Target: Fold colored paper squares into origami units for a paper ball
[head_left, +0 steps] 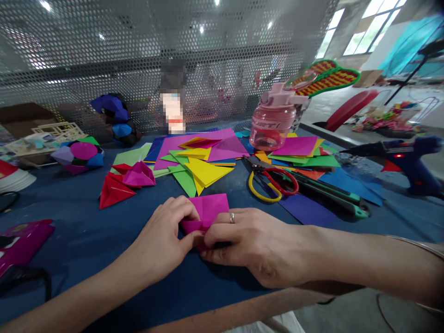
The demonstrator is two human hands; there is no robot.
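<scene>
- The magenta paper (210, 207) lies between the two hands, at the near side of the bench (79, 236); its broad, creased part spreads out beyond the fingertips, while its near part narrows toward the person and is partly covered by the fingers.
- Its long axis seems to run away from the person, roughly across the line joining the hands; the covered part keeps this from being certain.
- Neither hand is clearly nearer, since both touch the paper; the left hand (161, 233) meets its left side, the right hand (258, 240) covers more of its near right part.
- The left hand is nearly closed, fingers curved over the left edge and thumb reaching in toward the near middle; it has the paper between thumb and fingers.
- The right hand is also nearly closed, fingers bent and thumb tucked at the near end, gripping the paper close to the left thumb; the exact contact beneath the fingers is hidden.
- Just beyond the paper lie yellow folded sheets (210, 173); beyond the left hand sit red folded pieces (114, 190); beyond the right hand rest the scissors (270, 199) and a utility knife (333, 195).
</scene>
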